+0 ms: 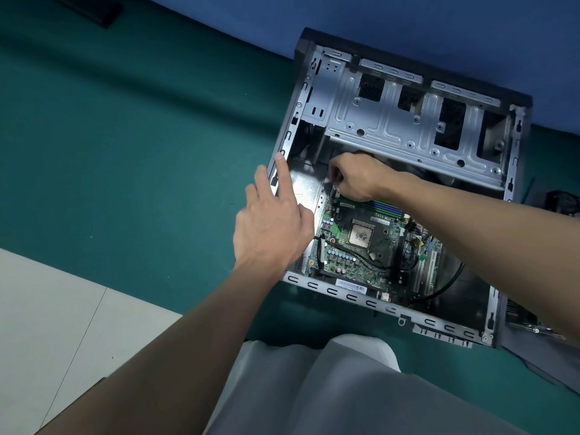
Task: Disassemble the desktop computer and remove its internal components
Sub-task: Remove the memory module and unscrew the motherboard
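- Where it lies on its side on the green mat [141,152], the desktop case [370,304] is seen opened, with the motherboard [351,262] exposed inside.
- Right hand [357,177] is set at the board's far corner, beside the memory sticks [386,207]. Its fingers are curled downward, and whether anything is pinched cannot be told.
- Left hand [273,227] is laid at the case's left rim, fingers loose, index straight and touching the rim, nothing held.

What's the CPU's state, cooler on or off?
Off: the CPU sits bare on the motherboard, grey paste residue showing on its metal lid.
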